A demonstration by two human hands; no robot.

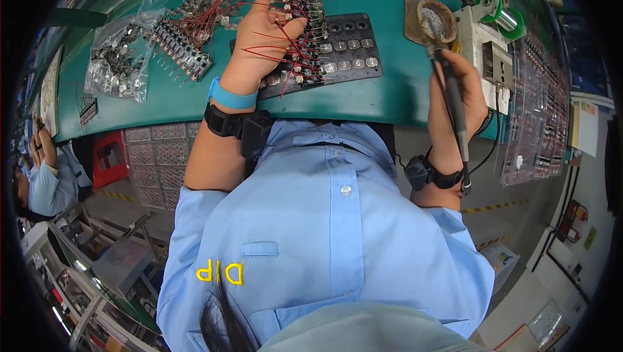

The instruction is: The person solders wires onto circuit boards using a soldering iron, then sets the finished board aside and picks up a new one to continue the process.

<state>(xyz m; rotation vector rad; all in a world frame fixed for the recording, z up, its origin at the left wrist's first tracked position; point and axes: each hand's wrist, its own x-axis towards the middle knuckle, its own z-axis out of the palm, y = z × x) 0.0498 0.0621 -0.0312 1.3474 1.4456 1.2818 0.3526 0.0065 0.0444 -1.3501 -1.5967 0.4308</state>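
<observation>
My right hand [468,82] is wrapped round a soldering iron [457,108]. The iron's front end reaches the round dish of grey material [436,22] at the far right of the bench. Over on the left, my left hand [259,43] rests with bent fingers against a strip of small circuit boards [313,24] that have red wires. Thumb and fingers come together there, but what they pinch is hidden. Beneath the strip lies a black tray [366,27] with rows of recesses, several holding clear square pieces [351,45].
Left of my hand lie another board strip [180,50], a heap of red-wired parts [204,8] and a clear plastic bag of small parts [120,60]. A solder reel [508,19] sits on the metal box [477,34] at right. Another person [55,176] is at far left.
</observation>
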